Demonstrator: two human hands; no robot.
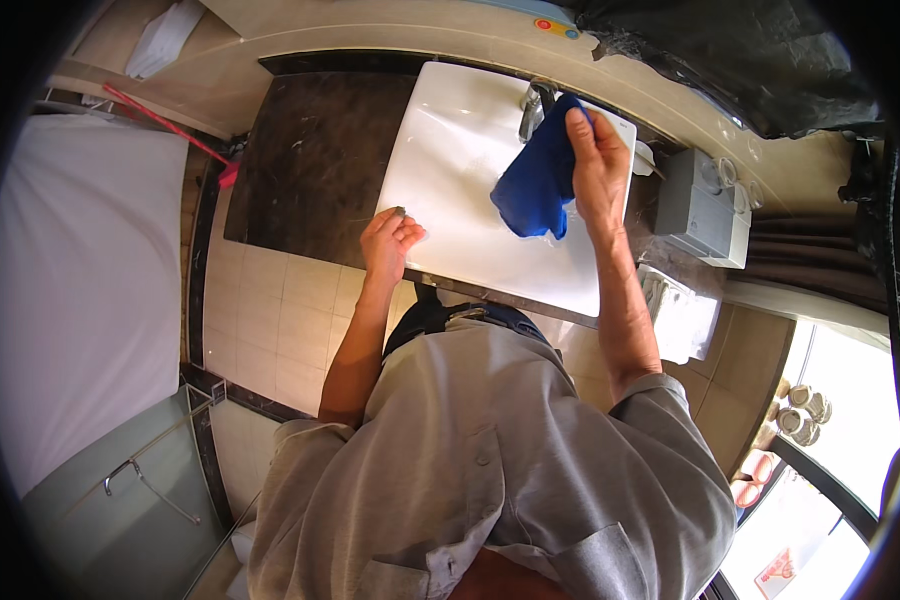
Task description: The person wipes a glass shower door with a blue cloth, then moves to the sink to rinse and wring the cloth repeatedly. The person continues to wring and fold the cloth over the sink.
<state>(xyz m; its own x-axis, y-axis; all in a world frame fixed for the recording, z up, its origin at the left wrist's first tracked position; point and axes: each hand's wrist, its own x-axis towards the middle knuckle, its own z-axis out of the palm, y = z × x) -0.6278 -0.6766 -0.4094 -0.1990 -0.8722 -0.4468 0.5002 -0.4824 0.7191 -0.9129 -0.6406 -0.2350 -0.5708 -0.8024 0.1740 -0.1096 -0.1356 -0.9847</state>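
A blue cloth point(532, 176) hangs from my right hand point(600, 161), pinched between thumb and fingers above the right part of a white ceramic sink point(457, 180). Just behind the cloth, partly covered by it, stands a chrome faucet point(531, 120). My left hand point(391, 236) is at the sink's front left corner, its fingers curled around a small dark object point(400, 211), too small to make out.
The sink sits on a dark stone counter point(315, 157). Grey boxes point(694, 202) with glasses beside them stand right of it, with folded white towels point(675, 315) nearer me. A red-handled tool point(169, 124) leans beyond the counter's left end.
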